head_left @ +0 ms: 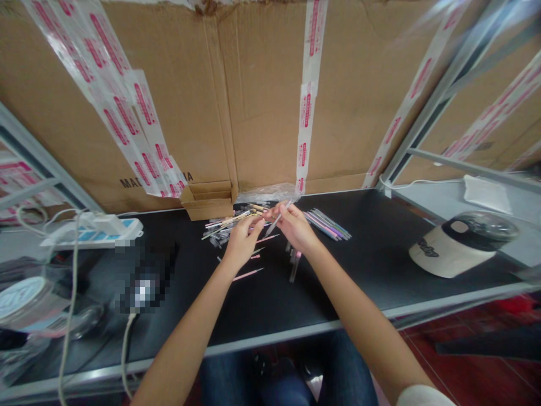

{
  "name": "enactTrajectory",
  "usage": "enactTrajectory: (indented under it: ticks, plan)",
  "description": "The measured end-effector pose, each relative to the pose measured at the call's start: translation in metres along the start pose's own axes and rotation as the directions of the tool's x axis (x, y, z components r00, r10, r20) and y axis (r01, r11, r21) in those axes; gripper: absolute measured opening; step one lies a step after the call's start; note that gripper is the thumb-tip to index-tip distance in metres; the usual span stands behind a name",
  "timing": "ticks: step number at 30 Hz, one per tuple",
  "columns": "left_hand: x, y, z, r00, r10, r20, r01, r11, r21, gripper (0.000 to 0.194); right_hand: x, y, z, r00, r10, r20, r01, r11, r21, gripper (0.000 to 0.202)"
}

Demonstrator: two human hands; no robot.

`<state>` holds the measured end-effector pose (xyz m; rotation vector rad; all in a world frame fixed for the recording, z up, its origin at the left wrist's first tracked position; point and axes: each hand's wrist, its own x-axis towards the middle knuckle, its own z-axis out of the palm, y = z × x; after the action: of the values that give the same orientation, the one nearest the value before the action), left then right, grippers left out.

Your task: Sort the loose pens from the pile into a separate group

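My right hand (296,225) is closed in a pinch around a slim pen (274,223) with a clear, pale body, tilted over the black tabletop. Close beside it, my left hand (243,242) has its thumb and fingers drawn together; what lies between them is too small to make out. Behind the hands is a loose heap of slim pens and clear parts (217,230). A pink pen with a pointed tip (249,274) lies below my left hand, with others partly hidden by it. A row of purple and grey pens (327,224) lies right of my right hand.
A small open cardboard box (209,206) and a clear plastic bag (266,193) sit against the big taped carton (270,113). At left are a power strip (105,232), a cable (72,293) and a plastic tub (25,299). A cream-and-black domed object (460,242) stands at right.
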<state>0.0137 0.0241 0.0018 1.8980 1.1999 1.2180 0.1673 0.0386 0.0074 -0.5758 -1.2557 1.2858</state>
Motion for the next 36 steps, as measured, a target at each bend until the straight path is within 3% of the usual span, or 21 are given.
enactTrajectory:
  ticks: [3,6,21,28,36]
  plan:
    - [0.003,-0.004,-0.003,0.989,-0.013,-0.147,0.024,0.997,0.075,0.029,-0.001,-0.007,-0.001,0.999,0.048,-0.004,-0.046,0.974,0.222,0.03]
    - [0.005,-0.007,-0.006,0.982,-0.011,-0.189,0.031,0.994,0.103,0.027,-0.003,-0.014,-0.004,1.0,0.016,0.019,-0.021,0.957,0.288,0.044]
    - [0.005,-0.006,-0.006,0.984,-0.023,-0.176,0.05,0.988,0.146,0.024,-0.003,-0.021,-0.011,0.996,-0.063,-0.06,0.072,0.986,0.148,0.048]
    - [0.005,-0.007,-0.005,0.987,-0.023,-0.158,0.051,0.984,0.173,0.024,-0.002,-0.02,-0.01,0.994,-0.059,-0.087,0.076,0.975,0.208,0.047]
    - [0.005,-0.007,-0.004,0.988,-0.025,-0.151,0.054,0.981,0.188,0.022,-0.005,-0.021,-0.009,0.998,-0.052,-0.03,0.057,0.978,0.203,0.039]
